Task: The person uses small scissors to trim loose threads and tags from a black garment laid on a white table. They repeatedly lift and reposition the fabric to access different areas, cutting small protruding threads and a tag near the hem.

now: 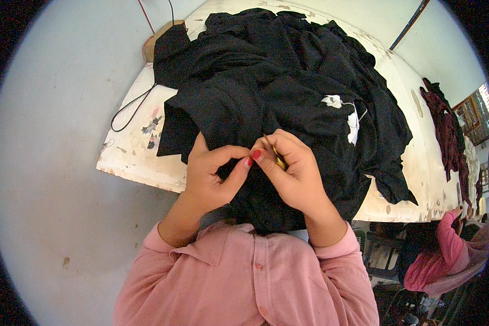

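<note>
From the head camera, we've got a big, rumpled heap of black woven cloth sprawled over a worn, white-painted desk, with its near edge draping down by the person's front, probably so the bit being handled sits close. Left hand: thumb and forefinger nipped together right over the cloth, though whatever's between them is too tiny for us to make out. Right hand: curled around a small yellow-handled metal tool, tucked in the palm, we reckon, so the thumb and fingertip stay free to meet the left ones. Both sets of fingertips are just about touching. Further right on the heap we spot a white crumpled scrap, and a thin black cord loop lies off to the left.
</note>
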Action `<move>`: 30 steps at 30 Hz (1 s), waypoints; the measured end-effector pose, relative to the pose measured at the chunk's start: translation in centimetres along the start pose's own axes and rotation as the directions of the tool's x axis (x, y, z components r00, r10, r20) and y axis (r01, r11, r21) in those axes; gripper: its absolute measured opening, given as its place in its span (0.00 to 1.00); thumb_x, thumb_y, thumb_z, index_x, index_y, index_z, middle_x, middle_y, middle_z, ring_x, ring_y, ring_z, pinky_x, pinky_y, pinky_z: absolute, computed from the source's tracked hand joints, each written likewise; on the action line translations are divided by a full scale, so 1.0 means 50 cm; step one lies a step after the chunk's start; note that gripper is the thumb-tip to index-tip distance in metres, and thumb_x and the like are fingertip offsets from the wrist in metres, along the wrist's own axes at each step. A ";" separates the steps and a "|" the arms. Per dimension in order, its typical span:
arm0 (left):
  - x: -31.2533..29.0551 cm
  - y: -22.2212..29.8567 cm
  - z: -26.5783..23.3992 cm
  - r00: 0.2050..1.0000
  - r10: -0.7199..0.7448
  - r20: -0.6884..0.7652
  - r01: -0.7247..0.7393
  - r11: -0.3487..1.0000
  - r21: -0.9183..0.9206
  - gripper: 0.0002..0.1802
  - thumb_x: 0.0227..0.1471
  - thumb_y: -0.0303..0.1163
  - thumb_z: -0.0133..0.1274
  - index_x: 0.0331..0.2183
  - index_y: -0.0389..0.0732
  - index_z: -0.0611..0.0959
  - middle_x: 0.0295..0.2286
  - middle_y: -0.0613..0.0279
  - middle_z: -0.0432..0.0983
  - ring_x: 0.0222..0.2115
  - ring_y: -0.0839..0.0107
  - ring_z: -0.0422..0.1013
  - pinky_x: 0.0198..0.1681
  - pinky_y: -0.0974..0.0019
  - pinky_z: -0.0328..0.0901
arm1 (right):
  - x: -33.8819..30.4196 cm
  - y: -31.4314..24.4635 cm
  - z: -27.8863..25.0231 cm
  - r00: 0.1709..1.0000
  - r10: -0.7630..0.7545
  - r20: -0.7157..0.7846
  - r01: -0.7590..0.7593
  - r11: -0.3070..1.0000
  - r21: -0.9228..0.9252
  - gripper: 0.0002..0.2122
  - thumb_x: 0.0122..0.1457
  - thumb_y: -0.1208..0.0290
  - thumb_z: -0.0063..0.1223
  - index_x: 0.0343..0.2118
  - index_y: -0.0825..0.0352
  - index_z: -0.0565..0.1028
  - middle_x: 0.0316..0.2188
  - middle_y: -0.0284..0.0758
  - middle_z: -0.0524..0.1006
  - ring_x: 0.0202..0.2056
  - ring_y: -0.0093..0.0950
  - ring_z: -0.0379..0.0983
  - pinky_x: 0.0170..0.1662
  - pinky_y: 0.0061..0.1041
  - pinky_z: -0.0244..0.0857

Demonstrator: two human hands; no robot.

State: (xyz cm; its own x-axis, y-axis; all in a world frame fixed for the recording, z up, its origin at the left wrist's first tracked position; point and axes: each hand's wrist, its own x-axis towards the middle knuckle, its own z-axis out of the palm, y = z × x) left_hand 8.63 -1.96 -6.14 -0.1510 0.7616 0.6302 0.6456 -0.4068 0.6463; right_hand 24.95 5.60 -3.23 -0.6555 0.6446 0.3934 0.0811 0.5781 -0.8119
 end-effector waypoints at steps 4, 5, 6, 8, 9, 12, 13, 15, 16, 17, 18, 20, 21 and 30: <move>0.000 -0.001 -0.006 0.983 -0.185 0.019 0.186 0.968 -0.171 0.05 0.53 0.31 0.56 0.30 0.41 0.84 0.28 0.62 0.78 0.33 0.68 0.70 0.41 0.68 0.62 | -0.002 -0.034 -0.008 0.977 -0.163 -0.139 0.131 0.968 -0.213 0.16 0.58 0.72 0.53 0.48 0.70 0.72 0.32 0.38 0.67 0.27 0.27 0.64 0.34 0.22 0.60; -0.001 -0.003 -0.013 0.962 -0.266 0.064 0.273 0.936 -0.223 0.06 0.53 0.32 0.56 0.31 0.41 0.84 0.29 0.63 0.78 0.33 0.71 0.70 0.41 0.69 0.62 | -0.007 -0.027 -0.027 0.998 -0.058 -0.039 0.042 0.946 -0.321 0.24 0.55 0.71 0.55 0.55 0.69 0.65 0.38 0.43 0.69 0.31 0.39 0.72 0.35 0.33 0.68; -0.002 -0.003 -0.018 0.933 -0.341 0.113 0.359 0.893 -0.272 0.07 0.54 0.33 0.56 0.31 0.40 0.83 0.29 0.64 0.78 0.33 0.74 0.70 0.40 0.70 0.62 | -0.008 -0.023 -0.034 0.996 -0.085 -0.032 0.067 0.923 -0.378 0.23 0.54 0.70 0.56 0.53 0.68 0.67 0.36 0.41 0.70 0.31 0.38 0.72 0.33 0.33 0.68; 0.000 -0.001 -0.021 0.941 -0.313 0.126 0.337 0.868 -0.364 0.08 0.57 0.32 0.52 0.33 0.37 0.82 0.30 0.66 0.78 0.35 0.80 0.69 0.40 0.73 0.62 | -0.012 -0.023 -0.052 0.991 -0.107 0.081 0.133 0.860 -0.493 0.22 0.53 0.69 0.56 0.52 0.67 0.69 0.33 0.39 0.72 0.31 0.37 0.72 0.32 0.32 0.68; 0.002 -0.001 -0.017 0.944 -0.305 0.125 0.329 0.844 -0.424 0.09 0.57 0.32 0.52 0.33 0.37 0.82 0.30 0.66 0.78 0.35 0.80 0.69 0.40 0.74 0.62 | -0.014 -0.022 -0.054 0.985 -0.145 0.094 0.173 0.853 -0.493 0.21 0.52 0.69 0.57 0.50 0.67 0.71 0.32 0.38 0.73 0.31 0.36 0.73 0.32 0.31 0.68; 0.001 -0.008 -0.005 0.944 -0.307 0.116 0.319 0.770 -0.553 0.09 0.57 0.31 0.52 0.34 0.35 0.82 0.31 0.65 0.78 0.34 0.81 0.70 0.40 0.76 0.62 | -0.013 -0.022 -0.054 0.964 -0.231 0.129 0.264 0.837 -0.480 0.17 0.51 0.69 0.57 0.45 0.66 0.75 0.29 0.37 0.76 0.29 0.35 0.73 0.31 0.31 0.68; 0.000 -0.009 -0.003 0.943 -0.312 0.112 0.316 0.745 -0.587 0.09 0.57 0.31 0.52 0.34 0.35 0.81 0.31 0.65 0.78 0.34 0.81 0.70 0.41 0.76 0.62 | -0.010 -0.024 -0.052 0.961 -0.241 0.136 0.277 0.840 -0.467 0.15 0.51 0.69 0.57 0.43 0.66 0.76 0.29 0.37 0.77 0.29 0.35 0.74 0.31 0.31 0.69; 0.000 -0.008 -0.003 0.938 -0.322 0.129 0.330 0.716 -0.615 0.09 0.57 0.31 0.52 0.34 0.35 0.82 0.30 0.65 0.78 0.34 0.81 0.70 0.40 0.77 0.63 | -0.004 -0.028 -0.050 0.956 -0.253 0.147 0.292 0.839 -0.458 0.13 0.51 0.70 0.57 0.40 0.66 0.77 0.29 0.37 0.78 0.28 0.35 0.74 0.31 0.31 0.69; 0.001 -0.008 -0.004 0.935 -0.326 0.139 0.337 0.700 -0.630 0.09 0.57 0.31 0.52 0.34 0.35 0.82 0.30 0.65 0.78 0.33 0.80 0.70 0.40 0.77 0.63 | -0.001 -0.030 -0.050 0.955 -0.255 0.150 0.296 0.835 -0.463 0.13 0.51 0.70 0.57 0.39 0.66 0.77 0.29 0.37 0.78 0.28 0.35 0.74 0.31 0.31 0.69; 0.002 -0.007 -0.004 0.937 -0.319 0.142 0.333 0.696 -0.635 0.09 0.57 0.31 0.52 0.34 0.35 0.82 0.30 0.65 0.78 0.33 0.81 0.70 0.40 0.77 0.63 | 0.001 -0.032 -0.050 0.954 -0.258 0.153 0.300 0.831 -0.467 0.12 0.50 0.70 0.57 0.38 0.66 0.78 0.29 0.37 0.79 0.27 0.35 0.74 0.31 0.31 0.69; 0.003 -0.007 -0.004 0.939 -0.314 0.144 0.330 0.694 -0.640 0.09 0.57 0.31 0.52 0.34 0.35 0.82 0.30 0.65 0.78 0.33 0.81 0.70 0.40 0.77 0.63 | 0.003 -0.033 -0.050 0.951 -0.264 0.159 0.309 0.827 -0.469 0.12 0.50 0.70 0.57 0.38 0.66 0.78 0.29 0.37 0.79 0.27 0.35 0.74 0.31 0.31 0.69; 0.004 -0.007 -0.005 0.942 -0.305 0.140 0.321 0.700 -0.638 0.09 0.57 0.31 0.52 0.34 0.35 0.82 0.29 0.65 0.79 0.33 0.81 0.70 0.39 0.77 0.63 | 0.006 -0.034 -0.049 0.945 -0.277 0.172 0.326 0.819 -0.472 0.11 0.50 0.70 0.57 0.37 0.66 0.78 0.29 0.37 0.79 0.28 0.35 0.74 0.30 0.31 0.69; 0.004 -0.007 -0.005 0.944 -0.300 0.135 0.315 0.707 -0.633 0.09 0.57 0.31 0.52 0.34 0.35 0.82 0.29 0.65 0.79 0.32 0.81 0.71 0.39 0.76 0.63 | 0.008 -0.034 -0.049 0.943 -0.279 0.181 0.332 0.817 -0.471 0.11 0.50 0.71 0.57 0.37 0.66 0.78 0.28 0.36 0.79 0.28 0.35 0.75 0.31 0.31 0.69; 0.012 0.002 -0.017 0.883 -0.407 0.235 0.375 0.309 -0.874 0.21 0.58 0.35 0.47 0.48 0.31 0.73 0.44 0.53 0.73 0.44 0.71 0.70 0.50 0.69 0.62 | -0.010 -0.020 -0.039 0.980 -0.197 0.004 0.192 0.951 -0.241 0.26 0.40 0.65 0.68 0.45 0.64 0.74 0.40 0.41 0.70 0.39 0.40 0.73 0.39 0.31 0.70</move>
State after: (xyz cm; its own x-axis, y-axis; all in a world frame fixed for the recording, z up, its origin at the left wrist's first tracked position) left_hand 7.96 -1.99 -5.34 -0.2207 0.9563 0.1919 -0.5118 -0.2811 0.8118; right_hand 26.66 5.70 -1.77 -0.6617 0.5160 0.5440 0.1319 0.7943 -0.5930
